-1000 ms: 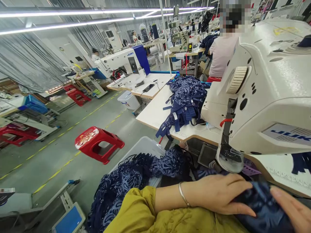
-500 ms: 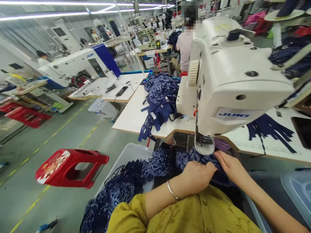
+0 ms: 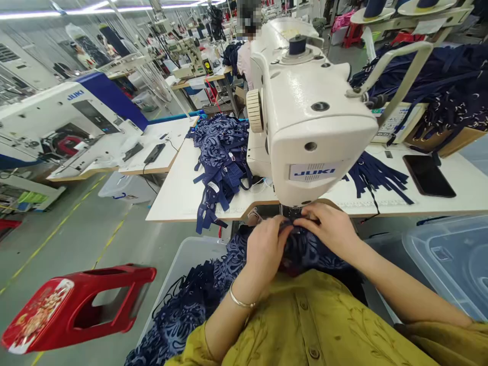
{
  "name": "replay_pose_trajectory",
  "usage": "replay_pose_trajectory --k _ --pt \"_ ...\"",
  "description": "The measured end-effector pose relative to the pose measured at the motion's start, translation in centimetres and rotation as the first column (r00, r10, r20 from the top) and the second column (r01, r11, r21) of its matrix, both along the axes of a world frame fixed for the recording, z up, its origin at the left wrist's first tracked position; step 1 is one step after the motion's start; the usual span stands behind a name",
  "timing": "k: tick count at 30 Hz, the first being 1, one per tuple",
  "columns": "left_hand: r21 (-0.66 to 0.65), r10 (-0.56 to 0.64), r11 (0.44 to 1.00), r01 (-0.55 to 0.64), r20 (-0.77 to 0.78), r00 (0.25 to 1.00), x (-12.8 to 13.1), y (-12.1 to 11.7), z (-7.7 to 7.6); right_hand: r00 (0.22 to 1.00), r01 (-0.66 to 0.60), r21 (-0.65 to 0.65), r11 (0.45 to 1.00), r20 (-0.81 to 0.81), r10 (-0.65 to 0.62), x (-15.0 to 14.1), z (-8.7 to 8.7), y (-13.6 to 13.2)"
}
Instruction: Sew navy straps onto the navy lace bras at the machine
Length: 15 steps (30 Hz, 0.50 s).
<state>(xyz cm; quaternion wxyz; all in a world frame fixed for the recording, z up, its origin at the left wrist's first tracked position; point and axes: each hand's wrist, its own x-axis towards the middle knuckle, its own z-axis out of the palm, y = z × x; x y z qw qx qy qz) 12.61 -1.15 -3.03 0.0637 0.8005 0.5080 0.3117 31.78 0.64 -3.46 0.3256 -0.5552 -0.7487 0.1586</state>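
Observation:
A navy lace-patterned garment [image 3: 307,249] hangs across my lap below the head of a white JUKI sewing machine [image 3: 316,137]. My left hand [image 3: 265,246] is closed, thumb and fingers pinching the garment's edge just left of the needle area. From the other side my right hand [image 3: 333,229] pinches the same edge, its fingertips close under the machine head. The needle and presser foot are mostly hidden behind my fingers. To the left, more navy patterned garments [image 3: 186,310] spill over a clear plastic bin [image 3: 198,246].
Garments with straps [image 3: 223,152] lie heaped on the white table [image 3: 171,195]. Right of the machine are navy strips [image 3: 381,178], a phone [image 3: 429,175] and a box with dark straps [image 3: 444,137]. A red stool [image 3: 95,305] stands on the floor; a clear lid [image 3: 453,254] is at right.
My view has turned right. Both hands have moved up to the needle area with the garment's edge; the left hand, earlier a fist lower down, now pinches near the right fingertips.

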Motion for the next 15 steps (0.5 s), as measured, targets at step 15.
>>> replay_pose_trajectory --k 15 --pt "0.152 -0.043 0.983 0.106 -0.372 0.927 2.2 0.0 -1.0 0.921 0.090 -0.216 0.972 -0.354 -0.164 0.3 -2.5 1.6"
